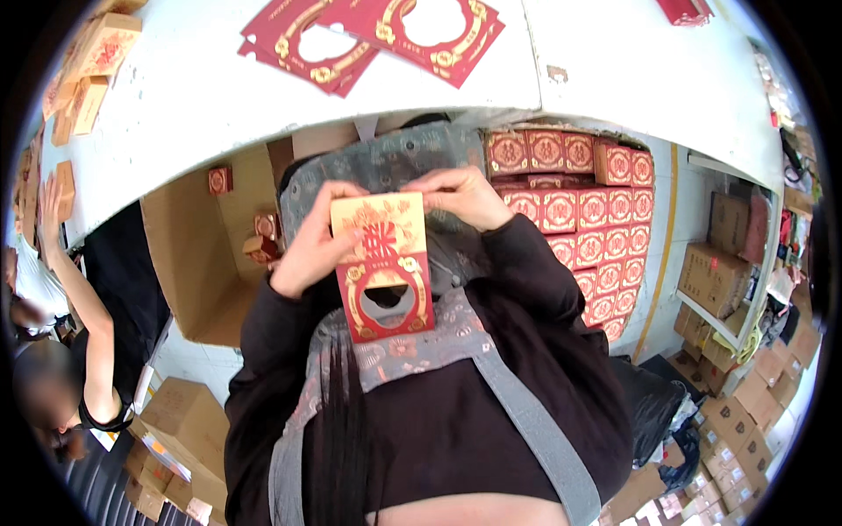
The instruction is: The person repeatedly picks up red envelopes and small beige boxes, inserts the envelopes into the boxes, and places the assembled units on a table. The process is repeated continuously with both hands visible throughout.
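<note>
Above my lap I hold a gold gift box (405,210) with red floral print, its lower end inside a red and gold sleeve (358,320). Through the sleeve's round window a gold edge shows at the top, with grey and dark cloth below. My left hand (317,241) is closed on the box's left side, thumb lying across the front. My right hand (469,197) pinches the upper right corner; some of its fingers are hidden behind the box. Several flat red sleeves (482,61) with cut-out windows lie overlapping on the white table (210,79) ahead.
To the right, a carton holds rows of red and gold boxes (561,210). An open brown carton (189,289) at left has a few red boxes inside. Gold boxes (110,44) sit at the table's left end, where a co-worker's arm (92,324) reaches up. Shelved cartons (715,280) stand far right.
</note>
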Demonstrator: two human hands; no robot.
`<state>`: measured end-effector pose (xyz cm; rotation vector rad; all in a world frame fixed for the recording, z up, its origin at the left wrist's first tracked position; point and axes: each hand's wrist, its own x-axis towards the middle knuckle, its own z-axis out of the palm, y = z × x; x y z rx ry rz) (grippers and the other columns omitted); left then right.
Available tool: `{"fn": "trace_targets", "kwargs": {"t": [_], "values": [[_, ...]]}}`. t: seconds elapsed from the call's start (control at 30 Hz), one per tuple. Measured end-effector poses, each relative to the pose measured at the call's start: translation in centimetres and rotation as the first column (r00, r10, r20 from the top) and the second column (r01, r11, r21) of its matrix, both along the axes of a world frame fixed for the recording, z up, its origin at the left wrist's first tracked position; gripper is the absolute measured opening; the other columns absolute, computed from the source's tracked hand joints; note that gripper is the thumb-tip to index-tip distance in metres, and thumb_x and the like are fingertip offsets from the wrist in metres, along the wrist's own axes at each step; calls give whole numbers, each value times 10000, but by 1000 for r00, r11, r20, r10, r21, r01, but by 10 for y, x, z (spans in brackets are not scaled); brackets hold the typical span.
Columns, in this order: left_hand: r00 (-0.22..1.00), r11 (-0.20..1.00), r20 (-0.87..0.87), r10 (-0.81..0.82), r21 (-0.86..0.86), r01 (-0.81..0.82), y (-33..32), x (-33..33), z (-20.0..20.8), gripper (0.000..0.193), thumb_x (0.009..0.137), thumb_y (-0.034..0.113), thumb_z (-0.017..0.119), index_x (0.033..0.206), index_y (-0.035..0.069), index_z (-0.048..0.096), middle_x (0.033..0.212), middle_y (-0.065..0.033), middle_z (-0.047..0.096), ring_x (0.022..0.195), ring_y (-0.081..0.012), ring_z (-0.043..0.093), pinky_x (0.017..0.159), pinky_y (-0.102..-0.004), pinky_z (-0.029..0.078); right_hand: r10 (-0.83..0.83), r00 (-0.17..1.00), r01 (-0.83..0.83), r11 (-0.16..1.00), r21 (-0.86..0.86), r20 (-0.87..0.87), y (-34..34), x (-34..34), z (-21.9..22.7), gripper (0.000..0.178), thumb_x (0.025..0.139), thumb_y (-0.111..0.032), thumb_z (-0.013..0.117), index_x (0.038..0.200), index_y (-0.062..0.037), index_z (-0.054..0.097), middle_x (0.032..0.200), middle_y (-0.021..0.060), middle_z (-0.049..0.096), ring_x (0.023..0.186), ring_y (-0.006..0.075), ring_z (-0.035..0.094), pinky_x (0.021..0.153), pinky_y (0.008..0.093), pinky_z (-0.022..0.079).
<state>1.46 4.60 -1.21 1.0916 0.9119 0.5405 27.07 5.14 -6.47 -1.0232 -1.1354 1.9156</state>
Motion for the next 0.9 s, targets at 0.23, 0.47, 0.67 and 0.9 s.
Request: {"fn": "trace_targets", "kwargs": {"t": [0.23, 0.47, 0.67, 0.9], "values": [[932, 936, 219, 288, -271, -226, -36, -3, -19, 377, 856, 128, 538, 1197, 52, 397, 1249, -106, 414, 1142, -177, 467, 950, -311, 428, -289, 864, 81, 888, -453, -412, -41, -25, -25, 268, 911, -53, 576, 1167, 25, 594, 1165, 126, 622, 1053, 216, 611, 928, 362, 491], [979, 978, -142, 148, 170, -123, -54, -15, -8, 159, 942, 147, 507, 1004, 7, 550, 1206, -137, 507, 1173, -253, 474, 1014, -373, 350, -12, 991, -4, 993, -119, -130, -56, -16, -9, 180, 893, -3, 584, 1053, 30, 659, 1091, 103, 656, 1001, 168, 615, 868, 277, 491], [980, 968, -136, 148, 224, -115, -76, -16, -2, 167, 940, 103, 503, 1012, -28, 577, 1122, -166, 627, 1122, -259, 561, 974, -359, 411, 248, 940, -310, 906, 288, 233, -37, 0, 38, 201, 840, -60, 617, 1029, -14, 668, 990, 135, 687, 943, 230, 659, 828, 310, 510], [954, 854, -296, 56, 509, 108, -56, 4, 23, 215, 942, 124, 490, 1038, -17, 621, 1098, -193, 645, 1093, -351, 597, 948, -399, 451, -73, 993, 69, 997, 42, 88, -80, -12, 51, 325, 766, -149, 776, 910, -60, 499, 1086, 111, 623, 992, 163, 594, 770, 302, 508]]}}
